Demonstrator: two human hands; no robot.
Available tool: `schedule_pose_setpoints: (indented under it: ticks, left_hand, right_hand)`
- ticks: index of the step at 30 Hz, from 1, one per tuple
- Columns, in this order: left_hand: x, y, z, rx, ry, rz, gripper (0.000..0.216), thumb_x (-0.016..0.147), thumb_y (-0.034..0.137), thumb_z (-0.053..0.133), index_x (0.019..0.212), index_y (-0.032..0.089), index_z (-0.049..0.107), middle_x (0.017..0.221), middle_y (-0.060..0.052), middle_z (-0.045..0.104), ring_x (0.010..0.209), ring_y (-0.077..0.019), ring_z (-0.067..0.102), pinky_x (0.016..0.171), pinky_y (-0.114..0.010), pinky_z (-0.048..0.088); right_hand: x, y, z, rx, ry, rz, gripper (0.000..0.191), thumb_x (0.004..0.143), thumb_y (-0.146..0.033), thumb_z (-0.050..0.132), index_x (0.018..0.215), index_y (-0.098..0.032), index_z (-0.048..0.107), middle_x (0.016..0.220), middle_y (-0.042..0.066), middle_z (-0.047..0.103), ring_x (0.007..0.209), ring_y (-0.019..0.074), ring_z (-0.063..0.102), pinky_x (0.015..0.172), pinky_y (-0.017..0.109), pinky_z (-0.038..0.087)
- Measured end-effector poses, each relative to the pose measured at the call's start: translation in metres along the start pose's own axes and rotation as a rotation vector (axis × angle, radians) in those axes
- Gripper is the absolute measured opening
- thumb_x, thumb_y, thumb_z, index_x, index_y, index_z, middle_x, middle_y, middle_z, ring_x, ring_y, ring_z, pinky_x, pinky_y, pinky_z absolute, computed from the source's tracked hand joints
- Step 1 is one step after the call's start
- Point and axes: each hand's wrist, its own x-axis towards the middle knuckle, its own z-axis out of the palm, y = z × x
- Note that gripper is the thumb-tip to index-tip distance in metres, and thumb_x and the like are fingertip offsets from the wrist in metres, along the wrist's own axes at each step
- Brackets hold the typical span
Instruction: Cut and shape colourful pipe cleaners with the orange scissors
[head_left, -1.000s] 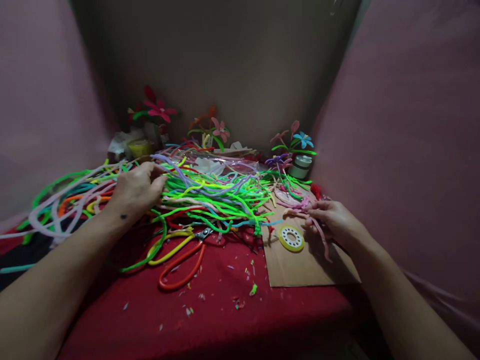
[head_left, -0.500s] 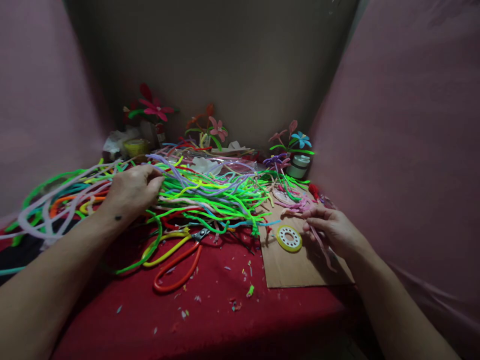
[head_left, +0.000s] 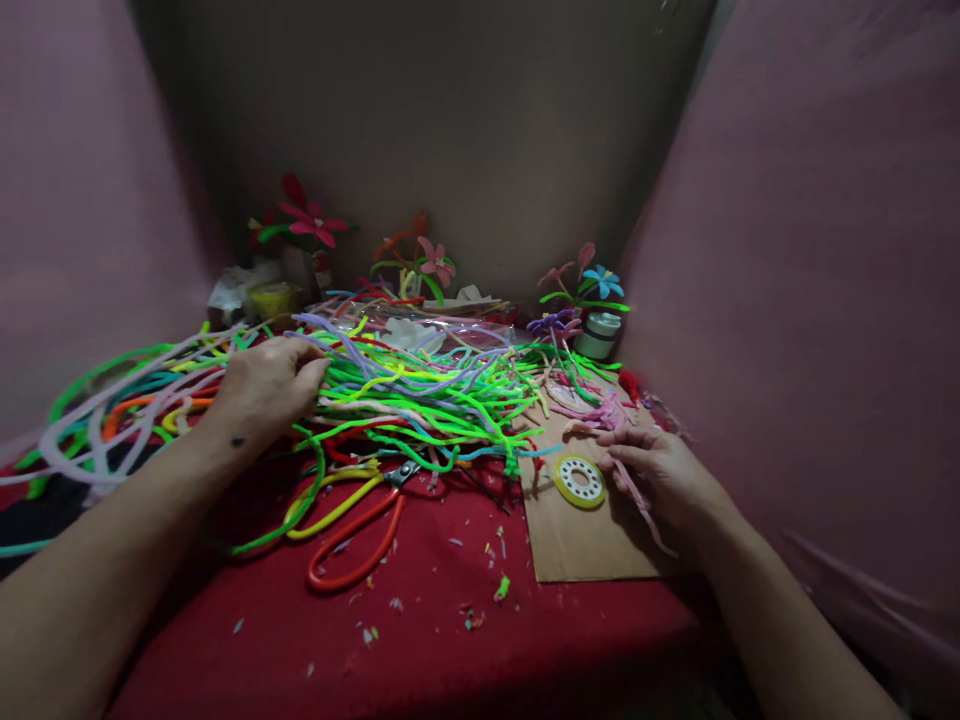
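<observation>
My left hand (head_left: 274,380) is closed at the left end of a big pile of fuzzy pipe cleaners (head_left: 435,385), mostly neon green with some purple and yellow. Its thumb presses toward the curled fingers, whose tips are partly hidden among the stems. Over a cardboard sheet (head_left: 577,545), my right hand (head_left: 667,475) pinches a thin pink pipe cleaner (head_left: 641,505), with its end hanging down past the fingers. Just left of those fingers lies a yellow tape roll (head_left: 580,482) with a white perforated core. Pink twisted stems (head_left: 600,410) lie behind the right hand.
Scissors (head_left: 360,555) with red and yellow handles lie in front of the pile on the red cloth (head_left: 420,650), among scattered clippings. Pipe-cleaner flowers (head_left: 311,222) stand along the back, near a small silver-grey container (head_left: 600,335). Pink sheets hang on both sides.
My right hand has shifted slightly left and down, and the pink stem's hanging end moves with it. My left hand stays almost still on the pile. The view has tilted a little.
</observation>
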Motion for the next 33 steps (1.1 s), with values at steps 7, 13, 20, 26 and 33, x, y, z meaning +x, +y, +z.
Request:
schedule_pose_setpoints:
  ticks: [7,13,20,26,33]
  left_hand:
    - [-0.007,0.005,-0.009,-0.180,0.053,-0.036,0.023,0.076,0.027,0.045,0.082,0.017,0.065,0.072,0.000,0.064,0.070,-0.0151,0.057,0.069,-0.023,0.042]
    - [-0.014,0.009,-0.019,-0.319,0.287,0.052,0.022,0.080,0.029,0.047,0.086,0.015,0.064,0.076,-0.002,0.064,0.064,-0.0123,0.057,0.068,-0.024,0.044]
    - [-0.019,0.015,-0.012,-0.402,0.278,0.305,0.017,0.083,0.025,0.048,0.086,0.015,0.061,0.084,-0.004,0.063,0.079,-0.0147,0.058,0.076,-0.027,0.045]
    - [-0.027,0.017,0.006,-0.141,-0.016,0.593,0.035,0.080,0.030,0.055,0.110,0.013,0.054,0.108,-0.010,0.055,0.100,-0.0191,0.052,0.086,-0.030,0.043]
    - [-0.027,0.012,0.015,0.023,0.045,0.541,0.039,0.083,0.031,0.051,0.117,0.014,0.048,0.118,-0.014,0.049,0.107,-0.0239,0.044,0.090,-0.038,0.039]
  right_hand:
    - [-0.016,-0.023,0.013,0.053,0.226,-0.281,0.022,0.062,-0.026,0.070,0.081,-0.017,0.064,0.051,-0.001,0.058,0.037,0.0071,0.047,0.032,0.015,0.033]
    - [-0.044,-0.051,0.042,0.207,0.118,-0.519,0.016,0.064,-0.020,0.067,0.080,-0.020,0.066,0.069,0.003,0.064,0.046,0.0105,0.053,0.036,0.020,0.040]
    - [-0.048,-0.043,0.113,0.327,-0.327,-0.239,0.018,0.062,-0.021,0.069,0.080,-0.020,0.067,0.073,0.003,0.064,0.047,0.0095,0.055,0.038,0.019,0.040]
    - [-0.027,-0.021,0.172,0.307,-0.392,-0.017,0.031,0.057,-0.024,0.076,0.085,-0.018,0.064,0.069,0.000,0.064,0.054,0.0096,0.057,0.050,0.020,0.044]
    - [0.021,-0.035,0.196,0.205,-0.262,-0.103,0.034,0.055,-0.019,0.072,0.087,-0.017,0.062,0.068,0.001,0.064,0.059,0.0150,0.060,0.050,0.024,0.046]
